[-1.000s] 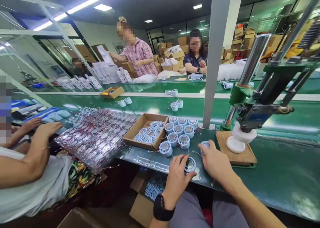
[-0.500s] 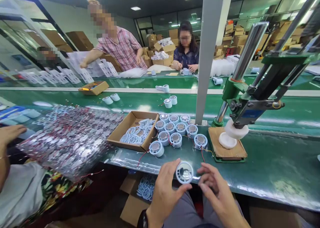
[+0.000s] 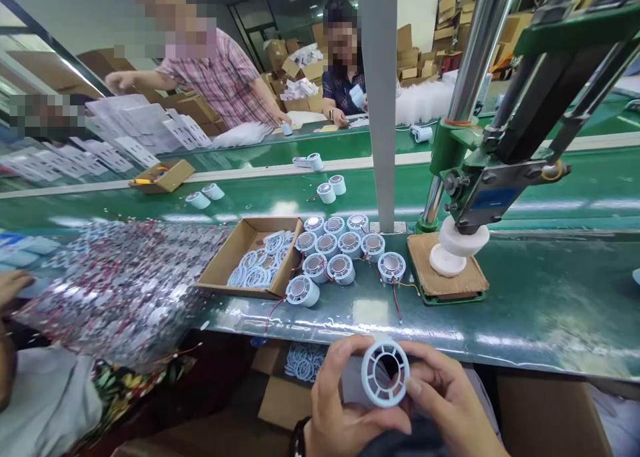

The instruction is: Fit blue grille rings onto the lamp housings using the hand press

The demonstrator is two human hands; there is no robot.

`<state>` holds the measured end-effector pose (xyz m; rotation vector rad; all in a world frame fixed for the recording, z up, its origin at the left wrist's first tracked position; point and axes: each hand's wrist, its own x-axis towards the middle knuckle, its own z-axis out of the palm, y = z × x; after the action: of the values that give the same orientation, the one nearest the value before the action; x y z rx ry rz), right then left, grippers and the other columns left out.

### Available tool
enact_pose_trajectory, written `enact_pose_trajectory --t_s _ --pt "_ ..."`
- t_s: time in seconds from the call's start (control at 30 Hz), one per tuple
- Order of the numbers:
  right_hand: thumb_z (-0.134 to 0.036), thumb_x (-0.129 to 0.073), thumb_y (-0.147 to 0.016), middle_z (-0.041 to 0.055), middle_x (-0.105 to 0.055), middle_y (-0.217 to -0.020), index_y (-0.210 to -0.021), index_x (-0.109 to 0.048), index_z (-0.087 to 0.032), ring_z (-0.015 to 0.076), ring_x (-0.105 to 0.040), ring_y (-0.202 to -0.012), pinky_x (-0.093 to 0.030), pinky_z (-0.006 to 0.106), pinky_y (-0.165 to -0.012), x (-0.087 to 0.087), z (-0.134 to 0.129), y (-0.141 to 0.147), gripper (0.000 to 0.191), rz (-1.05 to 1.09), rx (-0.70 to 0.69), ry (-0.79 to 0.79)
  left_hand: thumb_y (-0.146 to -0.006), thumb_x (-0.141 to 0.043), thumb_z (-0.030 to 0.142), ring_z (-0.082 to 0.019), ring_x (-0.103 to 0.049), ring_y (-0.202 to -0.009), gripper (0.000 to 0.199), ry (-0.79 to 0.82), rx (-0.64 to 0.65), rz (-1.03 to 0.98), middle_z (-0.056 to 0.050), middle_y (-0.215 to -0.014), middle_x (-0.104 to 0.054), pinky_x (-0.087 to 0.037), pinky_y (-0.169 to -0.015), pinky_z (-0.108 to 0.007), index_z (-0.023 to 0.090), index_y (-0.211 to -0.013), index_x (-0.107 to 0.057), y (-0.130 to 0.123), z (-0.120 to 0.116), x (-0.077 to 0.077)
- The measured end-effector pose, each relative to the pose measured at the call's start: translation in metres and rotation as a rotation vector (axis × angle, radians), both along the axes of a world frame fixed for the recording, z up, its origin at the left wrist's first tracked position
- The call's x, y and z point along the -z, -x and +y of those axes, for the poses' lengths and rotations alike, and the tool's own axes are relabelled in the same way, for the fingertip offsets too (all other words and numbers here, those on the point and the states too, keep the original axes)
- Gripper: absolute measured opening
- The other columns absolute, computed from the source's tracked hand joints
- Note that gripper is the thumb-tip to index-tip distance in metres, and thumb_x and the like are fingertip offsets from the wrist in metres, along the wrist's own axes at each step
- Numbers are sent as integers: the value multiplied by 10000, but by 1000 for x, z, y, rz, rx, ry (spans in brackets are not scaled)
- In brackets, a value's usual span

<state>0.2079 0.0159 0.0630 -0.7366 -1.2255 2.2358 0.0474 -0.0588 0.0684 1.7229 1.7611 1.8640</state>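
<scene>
A light-blue round plastic housing point(image 3: 367, 393) is held low in front of me, its spoked ring face turned up toward the camera, with a dark opening in the middle. My left hand point(image 3: 333, 397) grips it from the left, thumb below and fingers along the far side. On the right, the fingers and thumb of my right hand point(image 3: 443, 393) press against its rim. Beyond my hands stand several similar housings point(image 3: 340, 269) with grey round centres and thin red wires. A cardboard tray point(image 3: 210, 285) beside them holds loose light-blue spoked rings point(image 3: 255, 270).
To the right stands a green bench press point(image 3: 480, 203) with white round pads above a wooden base. A grey post point(image 3: 383, 110) rises behind the housings. Wired metal parts in plastic point(image 3: 130, 290) cover the left. Co-workers sit and stand across the green bench point(image 3: 550, 310).
My right hand has closed onto the housing, which was in my left hand only. The housing is lower and now shows a spoked face instead of a shiny one. My view has shifted.
</scene>
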Motion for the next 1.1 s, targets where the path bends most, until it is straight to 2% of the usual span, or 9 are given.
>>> enact_pose_trajectory --t_s 0.17,0.3,0.4,0.47,0.57,0.73,0.83,0.97,1.1 --pt "-548 -713 -882 50 -758 -751 -1252 -700 -194 167 -702 -665 -572 254 -682 -10 -6 -2 512 -68 31 -88 -654 -861 550 -216 -751 -927 954 -98 64 -70 -77 -1089 -745 -622 -854 -298 301 -1483 -459 -3 -2 4" --pt "-479 -661 -928 42 -780 -747 -1236 -725 -223 175 -724 -673 -582 242 -703 -7 -9 -5 406 -180 109 -339 -780 -680 705 -217 -739 -872 804 49 122 -321 -98 -1090 -734 -618 -776 -280 261 -1436 -546 -4 -6 -4" --pt "-382 -644 -945 38 -811 -814 -1249 -726 -253 176 -759 -702 -600 235 -741 -1 -8 -9 340 -215 97 -514 -969 -591 536 -196 -718 -833 408 308 193 -450 -85 -997 -737 -584 -726 -244 218 -1183 -732 -1 -7 -22" --pt "-326 -651 -939 37 -822 -844 -1245 -732 -263 176 -774 -699 -613 236 -757 -1 -6 -9 323 -214 111 -613 -982 -610 430 -177 -693 -768 284 411 199 -429 -58 -859 -728 -549 -695 -227 199 -971 -776 0 -5 -34" --pt "-228 -667 -907 33 -827 -868 -1234 -746 -283 194 -793 -733 -635 244 -754 -5 -4 -4 341 -162 174 -747 -984 -589 434 -156 -621 -641 334 469 165 -410 -32 -709 -671 -487 -597 -226 183 -820 -737 0 -4 -40" --pt "-53 -639 -826 -7 -813 -782 -1292 -713 -334 173 -778 -660 -642 230 -686 -8 -5 4 549 -44 211 -936 -946 -578 570 -108 -418 -488 548 501 42 -396 32 -526 -444 -352 -478 -222 195 -556 -492 -4 0 -32" --pt "-77 -645 -827 15 -820 -820 -1233 -751 -310 185 -779 -666 -644 245 -684 -2 -8 2 481 -61 172 -879 -955 -500 646 -104 -387 -452 632 505 11 -476 34 -479 -405 -331 -451 -226 204 -508 -435 -6 5 -26" --pt "-271 -662 -918 39 -810 -775 -1217 -758 -259 176 -747 -583 -637 269 -684 7 -12 -3 314 -134 100 -561 -968 -492 639 -124 -490 -479 631 454 34 -593 -3 -504 -532 -398 -473 -222 180 -542 -568 -8 5 -25" --pt "-409 -659 -939 73 -809 -818 -1241 -743 -214 177 -736 -571 -625 286 -669 13 -14 -6 369 -136 59 -383 -986 -488 615 -118 -512 -492 621 461 88 -595 -9 -524 -576 -408 -486 -211 165 -581 -628 -9 3 -31"
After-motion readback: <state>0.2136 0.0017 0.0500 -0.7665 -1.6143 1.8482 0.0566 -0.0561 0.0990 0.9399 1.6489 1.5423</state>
